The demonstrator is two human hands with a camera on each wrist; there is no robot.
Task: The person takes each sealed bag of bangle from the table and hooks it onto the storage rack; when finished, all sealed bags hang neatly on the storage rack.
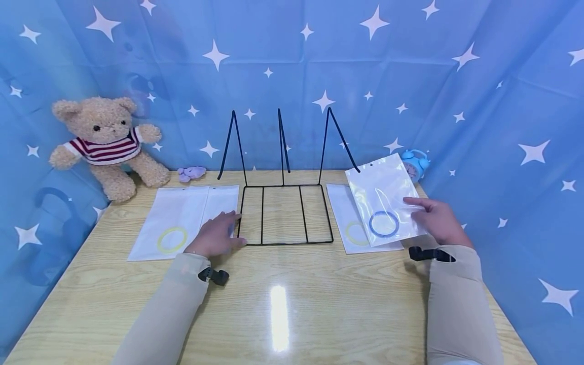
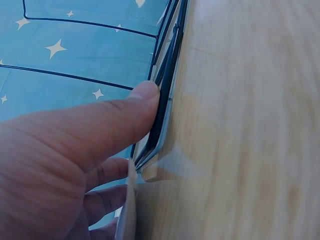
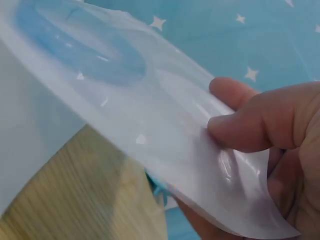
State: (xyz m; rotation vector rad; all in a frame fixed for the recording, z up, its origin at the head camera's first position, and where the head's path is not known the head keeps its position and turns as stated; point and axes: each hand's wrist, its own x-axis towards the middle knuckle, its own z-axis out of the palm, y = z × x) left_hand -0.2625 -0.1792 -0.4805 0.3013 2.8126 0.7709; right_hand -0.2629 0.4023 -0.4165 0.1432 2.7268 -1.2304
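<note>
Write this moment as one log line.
left hand: touching black wire rack; right hand: holding white plastic pouch with blue ring; rack: on pale wooden table

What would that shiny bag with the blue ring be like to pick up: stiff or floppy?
The shiny bag probably flexes easily, since it curves near the right hand. It may be slippery: its surface looks glossy. It's likely light too, seeming thin, with one slim blue ring showing.

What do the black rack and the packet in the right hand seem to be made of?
The black rack: probably metal wire with a dark coating, since its slim, uniformly dark rods stand up in sharp bends.
The packet: likely thin, glossy plastic; it catches bright glare and bows in the right hand.
</note>
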